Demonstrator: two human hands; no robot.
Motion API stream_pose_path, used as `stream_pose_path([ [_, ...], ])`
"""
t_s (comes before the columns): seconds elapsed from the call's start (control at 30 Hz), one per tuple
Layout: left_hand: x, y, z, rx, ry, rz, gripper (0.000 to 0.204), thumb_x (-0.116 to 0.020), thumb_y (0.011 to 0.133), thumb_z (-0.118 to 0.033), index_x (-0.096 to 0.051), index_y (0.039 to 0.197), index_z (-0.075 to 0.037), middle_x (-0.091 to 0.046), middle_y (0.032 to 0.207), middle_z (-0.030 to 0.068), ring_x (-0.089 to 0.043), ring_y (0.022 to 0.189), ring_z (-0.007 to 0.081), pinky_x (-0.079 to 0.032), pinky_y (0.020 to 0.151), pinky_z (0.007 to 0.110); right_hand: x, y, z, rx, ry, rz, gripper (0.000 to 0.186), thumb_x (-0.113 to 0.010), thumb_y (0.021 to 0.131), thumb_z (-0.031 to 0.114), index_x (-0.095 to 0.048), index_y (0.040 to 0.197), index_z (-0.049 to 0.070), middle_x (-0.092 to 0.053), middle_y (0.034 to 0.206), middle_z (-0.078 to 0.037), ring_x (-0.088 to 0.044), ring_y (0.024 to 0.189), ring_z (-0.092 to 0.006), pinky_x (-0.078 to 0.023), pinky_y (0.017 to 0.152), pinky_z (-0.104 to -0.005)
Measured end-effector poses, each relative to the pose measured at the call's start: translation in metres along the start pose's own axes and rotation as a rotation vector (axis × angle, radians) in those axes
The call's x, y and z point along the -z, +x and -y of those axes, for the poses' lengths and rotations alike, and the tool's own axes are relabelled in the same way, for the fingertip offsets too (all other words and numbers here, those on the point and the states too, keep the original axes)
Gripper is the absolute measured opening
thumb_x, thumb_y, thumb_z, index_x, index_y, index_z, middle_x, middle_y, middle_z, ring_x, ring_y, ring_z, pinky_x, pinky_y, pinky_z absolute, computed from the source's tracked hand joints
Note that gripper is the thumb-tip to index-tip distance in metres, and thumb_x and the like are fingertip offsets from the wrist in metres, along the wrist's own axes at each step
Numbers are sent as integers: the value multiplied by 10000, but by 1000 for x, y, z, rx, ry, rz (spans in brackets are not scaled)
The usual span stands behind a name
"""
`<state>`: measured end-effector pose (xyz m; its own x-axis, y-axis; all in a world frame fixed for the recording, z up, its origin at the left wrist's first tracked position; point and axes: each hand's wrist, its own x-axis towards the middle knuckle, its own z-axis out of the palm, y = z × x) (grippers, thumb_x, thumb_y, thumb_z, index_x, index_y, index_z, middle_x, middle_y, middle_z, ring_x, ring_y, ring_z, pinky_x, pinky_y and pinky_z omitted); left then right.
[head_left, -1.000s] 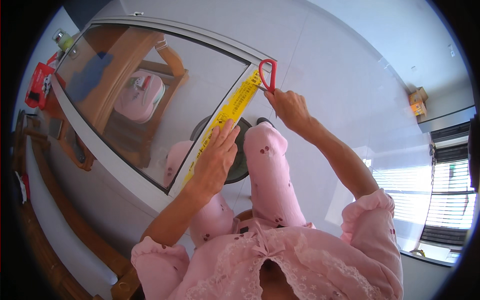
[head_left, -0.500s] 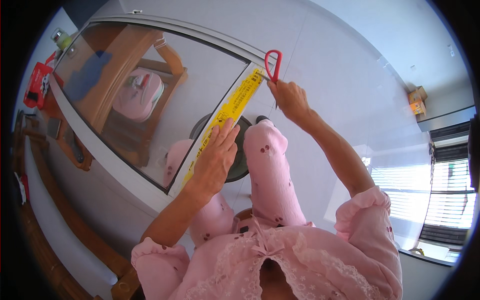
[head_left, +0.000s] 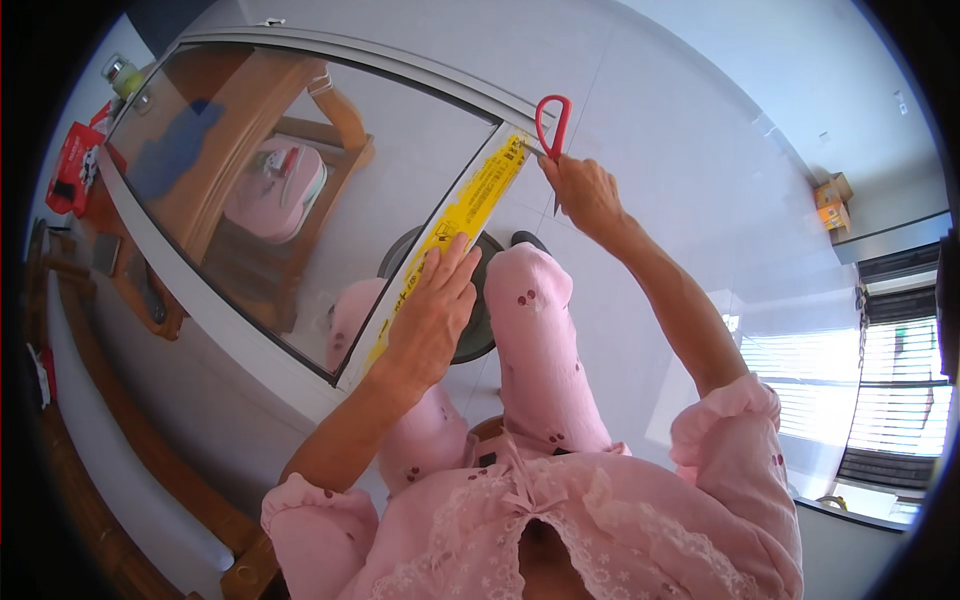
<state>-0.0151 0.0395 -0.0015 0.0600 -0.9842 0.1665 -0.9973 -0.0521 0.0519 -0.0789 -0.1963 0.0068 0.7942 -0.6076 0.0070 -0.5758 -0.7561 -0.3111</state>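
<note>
In front of me lies a glass panel in a white frame (head_left: pixel 370 78), with a torn yellow label (head_left: pixel 478 200) running along its near-right bar. My left hand (head_left: pixel 430 315) rests on the lower part of that label, its fingers stretched out and laid flat. Red-handled scissors (head_left: pixel 567 120) are in my right hand (head_left: pixel 592 200), which is closed around them. Their blades are spread apart: one points at the label's ragged far end and seems to touch it, the other hangs below my fingers. Part of the label is hidden under my left hand.
A dark round tub (head_left: pixel 485 335) stands on the floor beneath the bar, beside my knee. Wooden furniture (head_left: pixel 345 110) shows in the glass. A red bag (head_left: pixel 75 165) is at far left, a cardboard box (head_left: pixel 832 200) at far right.
My right hand and the scissors have shifted very slightly, with the blade still at the label's far end. My left hand has stayed in place.
</note>
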Motion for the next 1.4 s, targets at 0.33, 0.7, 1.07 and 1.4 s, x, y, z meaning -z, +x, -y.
stream_pose_path([
  [0.33,-2,2,-2,35,-197,-113,79,-480,743,54,-523,808,40,-420,1248,150,-265,1253,297,-246,1026,417,8,1,0,-23,41,58,439,-345,910,316,-527,659,5,-518,446,-100,-553,424,-238,-450,477,-363],
  [0.7,-5,0,-1,36,-145,-95,102,-504,722,49,-521,820,26,-406,1258,147,-258,1256,299,-240,1029,411,1,-16,5,47,21,80,411,-330,910,314,-521,685,27,-528,471,-89,-567,461,-233,-452,492,-368],
  [1.07,-4,-1,1,-20,138,-5,236,-547,735,-97,-569,950,-3,-390,1280,137,-226,1268,287,-182,1041,367,9,-11,5,-52,34,152,413,-369,896,334,-557,702,21,-552,514,-109,-582,524,-271,-465,543,-400],
  [1.4,-5,0,0,-22,138,-7,231,-542,741,-108,-571,945,-4,-395,1278,135,-229,1267,284,-179,1043,363,8,-6,-4,66,-79,41,354,-379,901,288,-561,753,22,-560,597,-151,-579,619,-331,-454,524,-397],
])
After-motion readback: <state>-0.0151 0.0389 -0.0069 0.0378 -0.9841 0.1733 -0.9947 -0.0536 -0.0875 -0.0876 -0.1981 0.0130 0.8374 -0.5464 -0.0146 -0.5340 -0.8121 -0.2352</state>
